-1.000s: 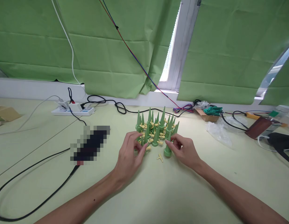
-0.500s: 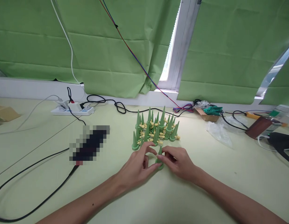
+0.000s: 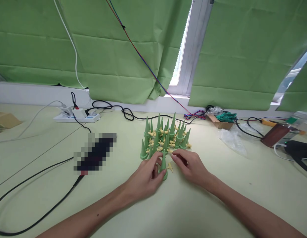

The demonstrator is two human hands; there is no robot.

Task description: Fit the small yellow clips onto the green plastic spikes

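Observation:
My left hand (image 3: 148, 177) is closed around a green cone (image 3: 163, 162) with a wider round base, upright on the table. Beside that cone's right side is a small yellow branched piece (image 3: 170, 166); whether it is joined to the cone I cannot tell. My right hand (image 3: 190, 165) has its thumb and index finger brought together at the end of another small yellow piece (image 3: 169, 151) at the group's front edge. A grip on it is not clearly visible. Just beyond both hands stand several green cones (image 3: 172, 127) with yellow pieces among them.
A dark pixelated object (image 3: 96, 153) with a black cable lies to the left. Behind it is a white power strip (image 3: 77, 116). At the back right are an open cardboard box (image 3: 219, 123), clear plastic bags (image 3: 233, 142) and a brown bottle-like object (image 3: 274, 135).
My right hand has let go of the cone and moved slightly up and away toward a yellow piece. The cone has shifted a little left in my left hand.

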